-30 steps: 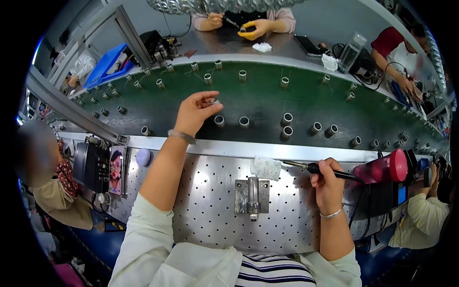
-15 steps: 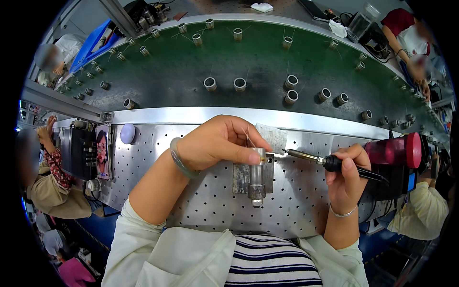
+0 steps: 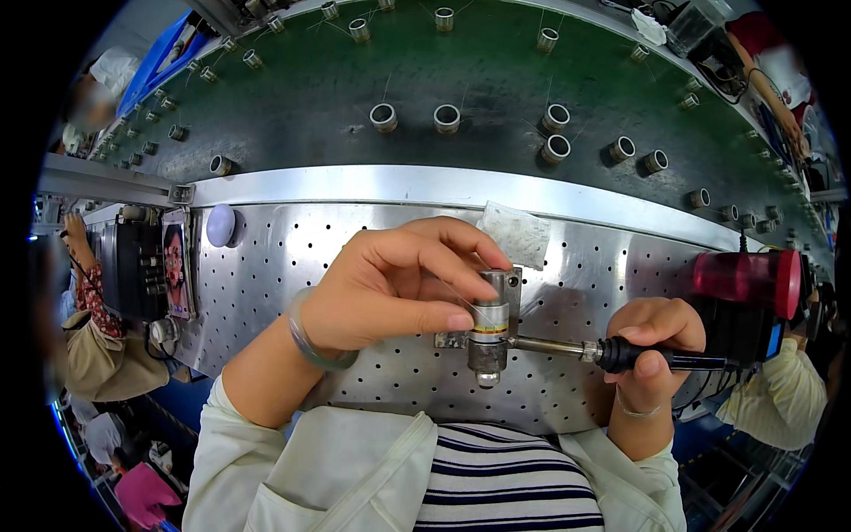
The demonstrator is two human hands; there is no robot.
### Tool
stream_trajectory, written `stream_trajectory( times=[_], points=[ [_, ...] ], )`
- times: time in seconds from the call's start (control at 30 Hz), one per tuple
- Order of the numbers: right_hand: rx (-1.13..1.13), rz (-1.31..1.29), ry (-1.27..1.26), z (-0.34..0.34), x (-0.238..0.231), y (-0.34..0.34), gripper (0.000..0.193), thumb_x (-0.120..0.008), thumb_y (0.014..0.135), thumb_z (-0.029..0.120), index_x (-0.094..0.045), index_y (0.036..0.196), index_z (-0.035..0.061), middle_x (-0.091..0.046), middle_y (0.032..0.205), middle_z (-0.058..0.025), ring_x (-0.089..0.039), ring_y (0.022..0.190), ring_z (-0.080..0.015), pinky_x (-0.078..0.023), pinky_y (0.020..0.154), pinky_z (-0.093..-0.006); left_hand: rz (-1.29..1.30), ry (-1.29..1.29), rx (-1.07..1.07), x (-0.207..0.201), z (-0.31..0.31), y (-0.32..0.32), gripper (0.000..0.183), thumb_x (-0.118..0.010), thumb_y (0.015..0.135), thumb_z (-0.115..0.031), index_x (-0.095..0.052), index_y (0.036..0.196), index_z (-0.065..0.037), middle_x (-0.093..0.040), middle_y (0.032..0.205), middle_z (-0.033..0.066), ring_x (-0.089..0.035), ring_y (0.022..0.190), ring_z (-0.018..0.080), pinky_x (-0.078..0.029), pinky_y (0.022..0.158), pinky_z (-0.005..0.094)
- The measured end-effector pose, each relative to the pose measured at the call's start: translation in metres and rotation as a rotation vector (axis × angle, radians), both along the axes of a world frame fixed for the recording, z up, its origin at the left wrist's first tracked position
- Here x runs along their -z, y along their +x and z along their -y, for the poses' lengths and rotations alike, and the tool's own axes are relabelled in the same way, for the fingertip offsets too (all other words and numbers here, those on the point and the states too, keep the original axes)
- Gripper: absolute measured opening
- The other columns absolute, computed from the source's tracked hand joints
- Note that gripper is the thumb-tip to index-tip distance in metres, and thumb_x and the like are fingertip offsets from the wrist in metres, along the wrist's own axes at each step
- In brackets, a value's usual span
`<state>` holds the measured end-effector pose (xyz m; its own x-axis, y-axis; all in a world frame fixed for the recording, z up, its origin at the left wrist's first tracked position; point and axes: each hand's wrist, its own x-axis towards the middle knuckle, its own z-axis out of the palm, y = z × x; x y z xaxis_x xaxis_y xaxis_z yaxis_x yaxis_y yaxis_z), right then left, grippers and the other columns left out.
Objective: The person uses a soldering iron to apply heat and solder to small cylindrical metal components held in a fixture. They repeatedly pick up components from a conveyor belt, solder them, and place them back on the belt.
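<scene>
Left hand [image 3: 390,288], back from the belt, now pinches small metal cylinder [image 3: 489,315] on fixture; right hand [image 3: 651,346] grips soldering iron [image 3: 612,353], tip just beside it.

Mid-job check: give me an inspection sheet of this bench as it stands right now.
Surface: perforated steel plate, green conveyor belt behind it.
Job's things: small metal cylinder seated in a bench fixture; soldering iron tip at its side.
Clutter: white packet, purple dome, red-capped holder.
Grippers: left hand pinches the cylinder; right hand grips the iron's handle.
Cables: thin wire, faint, at the fingertips.
Surroundings: metal rings on the belt; other people at both sides.
</scene>
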<state>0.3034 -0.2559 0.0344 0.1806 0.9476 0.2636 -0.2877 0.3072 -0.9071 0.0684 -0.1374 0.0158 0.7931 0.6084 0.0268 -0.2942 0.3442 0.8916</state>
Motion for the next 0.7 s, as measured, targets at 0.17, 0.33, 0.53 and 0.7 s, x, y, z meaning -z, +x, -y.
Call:
stream_trajectory(
  times=[0.17, 0.33, 0.53, 0.7],
  points=[
    [-0.015, 0.010, 0.029, -0.004, 0.003, -0.001, 0.024, -0.071, 0.074, 0.010, -0.056, 0.082, -0.0053, -0.058, 0.059, -0.0108, -0.056, 0.043, -0.0151, -0.044, 0.041, -0.0224, 0.003, -0.024, -0.028, 0.005, 0.006, 0.001, 0.019, -0.068, 0.069, 0.009, -0.067, 0.085, -0.001, -0.052, 0.114, 0.0214, -0.055, 0.104, 0.0281, -0.046, 0.090, 0.0398],
    [-0.004, 0.028, 0.053, -0.005, 0.005, -0.001, 0.024, -0.070, 0.075, 0.010, -0.055, 0.083, -0.0054, -0.058, 0.058, -0.0110, -0.055, 0.042, -0.0148, -0.044, 0.041, -0.0221, 0.017, -0.025, 0.001, 0.006, 0.006, 0.003, 0.019, -0.068, 0.071, 0.009, -0.067, 0.085, -0.003, -0.051, 0.116, 0.0132, -0.055, 0.098, 0.0145, -0.050, 0.081, 0.0248],
    [-0.018, 0.028, 0.055, -0.006, 0.005, -0.001, 0.023, -0.070, 0.075, 0.009, -0.054, 0.083, -0.0054, -0.057, 0.058, -0.0111, -0.055, 0.042, -0.0151, -0.045, 0.042, -0.0229, 0.042, -0.018, -0.007, 0.004, 0.010, 0.005, 0.016, -0.067, 0.071, 0.009, -0.066, 0.081, -0.004, -0.049, 0.118, 0.0149, -0.056, 0.094, 0.0139, -0.050, 0.079, 0.0237],
    [-0.047, 0.068, 0.110, -0.006, 0.008, 0.002, 0.022, -0.070, 0.075, 0.007, -0.054, 0.084, -0.0053, -0.058, 0.060, -0.0114, -0.056, 0.044, -0.0153, -0.046, 0.042, -0.0234, 0.009, -0.032, -0.034, 0.002, 0.012, 0.006, 0.015, -0.070, 0.068, 0.006, -0.066, 0.076, -0.006, -0.050, 0.116, 0.0172, -0.053, 0.101, 0.0217, -0.046, 0.085, 0.0340]
  ],
)
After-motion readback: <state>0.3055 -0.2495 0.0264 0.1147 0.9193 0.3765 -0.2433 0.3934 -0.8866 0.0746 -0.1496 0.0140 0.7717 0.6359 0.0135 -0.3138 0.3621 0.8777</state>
